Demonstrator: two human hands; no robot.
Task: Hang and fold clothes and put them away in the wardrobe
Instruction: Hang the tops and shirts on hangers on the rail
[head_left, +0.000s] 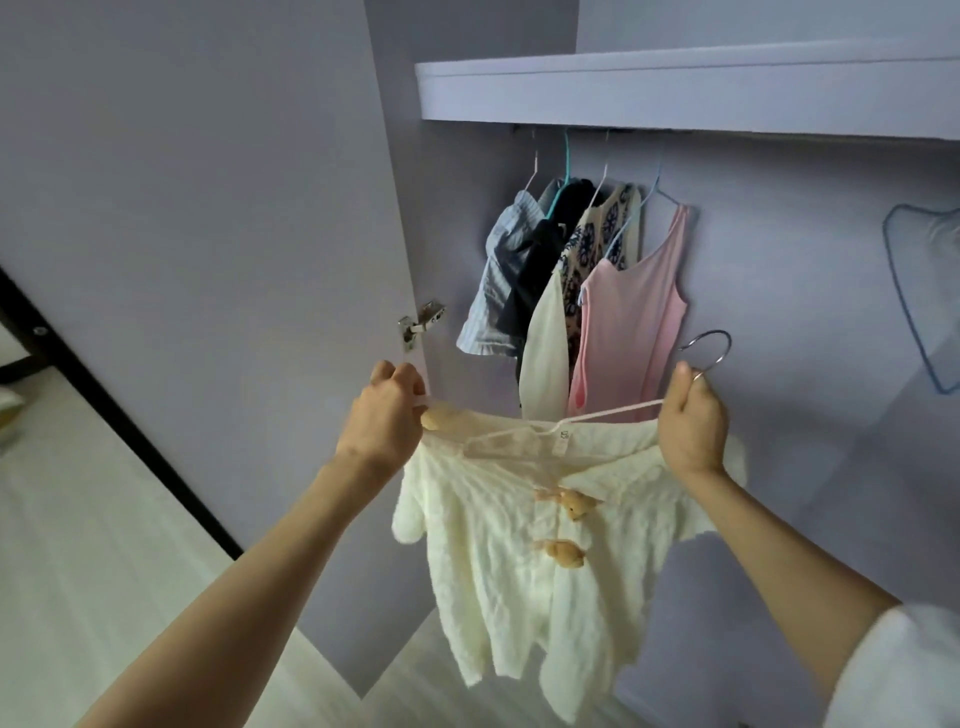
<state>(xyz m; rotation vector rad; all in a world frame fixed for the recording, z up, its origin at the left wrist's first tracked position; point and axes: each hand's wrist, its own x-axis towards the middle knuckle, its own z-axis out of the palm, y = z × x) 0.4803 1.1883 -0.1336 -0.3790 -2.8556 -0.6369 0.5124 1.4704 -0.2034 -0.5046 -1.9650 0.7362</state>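
Note:
A cream knitted cardigan (519, 561) with small bear-shaped buttons hangs on a pale pink hanger (597, 415) in front of the open wardrobe. My left hand (387, 415) grips the hanger's left end and the cardigan's shoulder. My right hand (693, 415) grips the hanger near its metal hook (714, 345), which points up and to the right. The hanger is tilted and sits well below the wardrobe rail (597, 130).
Several garments hang on the rail: a striped blue top (498, 270), a dark piece, a patterned knit and a pink camisole (631, 312). A shelf (675, 88) runs above. The open door (208, 208) stands left with its hinge (422, 319). A blue hanger (909, 291) hangs far right.

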